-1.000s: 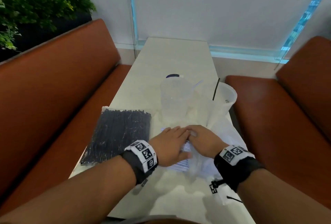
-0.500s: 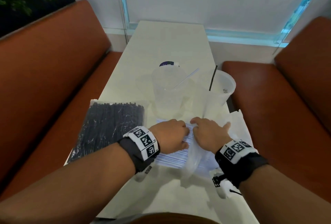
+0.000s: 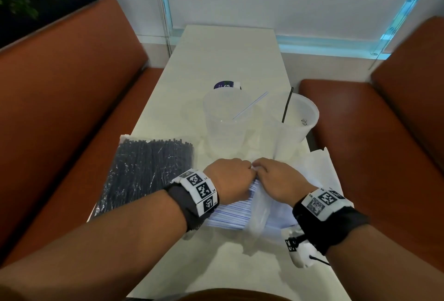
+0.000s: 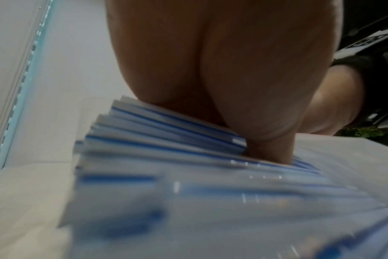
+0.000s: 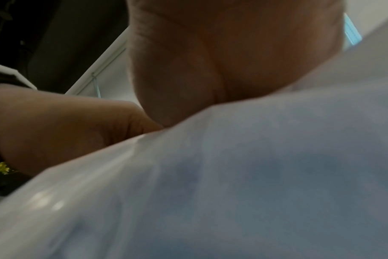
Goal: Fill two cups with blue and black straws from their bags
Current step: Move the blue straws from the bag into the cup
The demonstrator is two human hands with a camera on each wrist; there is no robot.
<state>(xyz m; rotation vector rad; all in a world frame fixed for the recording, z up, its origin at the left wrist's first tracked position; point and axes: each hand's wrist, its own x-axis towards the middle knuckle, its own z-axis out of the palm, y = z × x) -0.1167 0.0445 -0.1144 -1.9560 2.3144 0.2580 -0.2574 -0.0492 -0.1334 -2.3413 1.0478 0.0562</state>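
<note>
While both cups (image 3: 225, 118) wait at frame centre holding one straw each, the left hand (image 3: 228, 178) and right hand (image 3: 276, 180) curl onto the blue straw bag (image 3: 230, 214), probably parting its mouth.

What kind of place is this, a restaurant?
Probably a cafe or restaurant booth: a long narrow white table sits between two padded brown bench seats, with clear plastic cups and bags of drinking straws on it.
</note>
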